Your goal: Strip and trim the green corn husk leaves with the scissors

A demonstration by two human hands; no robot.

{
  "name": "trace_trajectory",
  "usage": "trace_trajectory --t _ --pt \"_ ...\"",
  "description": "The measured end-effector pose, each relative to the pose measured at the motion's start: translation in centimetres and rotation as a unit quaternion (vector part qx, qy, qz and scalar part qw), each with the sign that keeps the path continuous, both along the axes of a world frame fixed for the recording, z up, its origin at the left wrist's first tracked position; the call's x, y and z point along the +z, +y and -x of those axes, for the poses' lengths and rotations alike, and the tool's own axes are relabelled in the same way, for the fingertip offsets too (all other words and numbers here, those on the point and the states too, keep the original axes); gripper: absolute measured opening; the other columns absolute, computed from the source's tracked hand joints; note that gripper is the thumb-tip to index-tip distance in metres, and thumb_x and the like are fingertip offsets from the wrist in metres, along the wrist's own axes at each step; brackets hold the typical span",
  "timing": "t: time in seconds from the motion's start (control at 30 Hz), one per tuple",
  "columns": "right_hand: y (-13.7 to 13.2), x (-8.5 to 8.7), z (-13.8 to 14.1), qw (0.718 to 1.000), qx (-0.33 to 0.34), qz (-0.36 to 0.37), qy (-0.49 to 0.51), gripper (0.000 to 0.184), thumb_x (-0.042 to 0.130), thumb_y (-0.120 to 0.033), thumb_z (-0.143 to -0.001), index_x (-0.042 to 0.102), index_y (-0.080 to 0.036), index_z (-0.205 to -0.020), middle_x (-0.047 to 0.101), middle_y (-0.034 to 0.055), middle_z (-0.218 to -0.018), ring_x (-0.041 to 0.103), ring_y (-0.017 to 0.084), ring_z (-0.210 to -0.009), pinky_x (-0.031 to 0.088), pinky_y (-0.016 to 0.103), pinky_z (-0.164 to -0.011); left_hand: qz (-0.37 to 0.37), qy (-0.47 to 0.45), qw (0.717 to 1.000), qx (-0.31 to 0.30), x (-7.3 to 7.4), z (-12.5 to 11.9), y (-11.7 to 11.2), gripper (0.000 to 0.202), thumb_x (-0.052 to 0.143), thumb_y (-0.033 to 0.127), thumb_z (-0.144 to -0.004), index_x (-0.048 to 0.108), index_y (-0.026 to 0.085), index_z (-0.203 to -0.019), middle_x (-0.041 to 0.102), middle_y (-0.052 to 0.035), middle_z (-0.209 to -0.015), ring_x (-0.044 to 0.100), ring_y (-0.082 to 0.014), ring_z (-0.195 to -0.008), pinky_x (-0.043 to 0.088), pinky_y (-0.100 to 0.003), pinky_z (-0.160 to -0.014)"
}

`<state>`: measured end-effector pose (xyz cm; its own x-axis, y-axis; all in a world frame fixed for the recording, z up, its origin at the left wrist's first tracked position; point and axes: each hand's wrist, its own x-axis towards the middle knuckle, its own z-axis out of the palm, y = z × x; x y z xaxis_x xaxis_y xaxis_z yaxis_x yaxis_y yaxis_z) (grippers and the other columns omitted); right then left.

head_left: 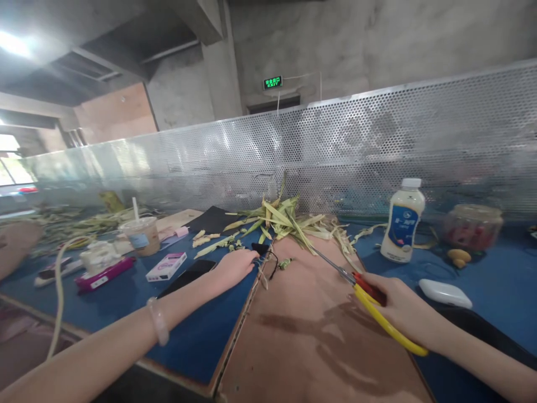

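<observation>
- Head view: right hand [403,310] is clenched around the yellow-handled scissors [356,282] above the brown board [310,336]; left hand [235,266] lies flat, holding nothing, on the blue surface [495,268].
- Scissors' long axis runs diagonally, tips pointing up-left at the leaf pile [285,221].
- A few cut bits [205,238] lie nearby; most leaves look untrimmed.
</observation>
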<state>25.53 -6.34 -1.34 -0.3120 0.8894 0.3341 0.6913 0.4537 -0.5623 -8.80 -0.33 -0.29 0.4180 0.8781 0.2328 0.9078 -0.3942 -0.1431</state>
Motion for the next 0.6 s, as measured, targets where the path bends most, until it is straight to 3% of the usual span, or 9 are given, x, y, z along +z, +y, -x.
trace_trajectory --t 0.07,0.17,0.27,0.33,0.47,0.6 --pt "-0.1 0.0 0.1 1.000 -0.001 0.006 -0.003 0.022 0.053 -0.038 -0.073 0.062 -0.018 -0.069 0.060 -0.0024 -0.057 0.053 0.015 -0.055 0.038 0.021 -0.048 -0.009 0.013 1.000 0.017 0.0 -0.7 0.5 0.033 0.044 0.010 -0.078 0.062 0.019 -0.104 0.068 -0.0104 -0.093 0.062 -0.0242 -0.090 0.044 -0.036 -0.082" --pt "0.1 -0.2 0.1 1.000 -0.016 0.008 -0.014 0.020 0.051 -0.036 -0.073 0.061 -0.019 -0.069 0.063 -0.0012 -0.059 0.057 0.017 -0.058 0.040 0.023 -0.050 -0.053 0.034 0.998 0.031 1.1 -2.6 0.5 0.041 0.046 0.011 -0.074 0.059 0.017 -0.112 0.067 -0.0132 -0.092 0.061 -0.0295 -0.091 0.041 -0.046 -0.084" --pt "1.0 -1.3 -0.2 0.998 -0.069 -0.008 -0.006 0.020 0.051 -0.034 -0.073 0.061 -0.019 -0.082 0.068 0.0026 -0.071 0.062 0.021 -0.065 0.045 0.026 -0.056 -0.035 0.015 0.998 -0.047 2.4 -4.7 0.4 0.039 0.044 0.010 -0.075 0.060 0.020 -0.109 0.066 -0.0106 -0.099 0.060 -0.0251 -0.093 0.043 -0.036 -0.080" --pt "2.0 -2.3 -0.6 0.994 -0.100 -0.036 0.022 0.028 0.053 -0.034 -0.071 0.057 -0.019 -0.094 0.068 0.0058 -0.081 0.063 0.021 -0.070 0.048 0.028 -0.061 0.000 -0.003 0.996 -0.084 2.6 -5.8 0.5 0.031 0.042 0.014 -0.079 0.064 0.021 -0.100 0.067 -0.0081 -0.092 0.061 -0.0213 -0.087 0.043 -0.030 -0.075" --pt "4.0 -3.7 -1.6 0.990 -0.104 -0.090 0.031 0.040 0.053 -0.036 -0.070 0.052 -0.015 -0.104 0.064 0.0069 -0.079 0.063 0.021 -0.069 0.051 0.032 -0.065 0.055 -0.042 0.995 -0.066 1.5 -6.6 0.9 0.036 0.036 0.036 -0.087 0.066 0.019 -0.077 0.067 -0.0060 -0.071 0.062 -0.0196 -0.070 0.042 -0.027 -0.066" --pt "4.7 -4.1 -2.2 0.988 -0.101 -0.120 -0.012 0.041 0.053 -0.036 -0.068 0.055 -0.014 -0.103 0.066 0.0097 -0.082 0.064 0.025 -0.077 0.051 0.037 -0.072 0.006 -0.058 0.996 -0.062 -0.1 -6.6 1.5 0.027 0.052 0.042 -0.079 0.067 0.019 -0.079 0.067 -0.0068 -0.078 0.060 -0.0226 -0.078 0.041 -0.030 -0.070"
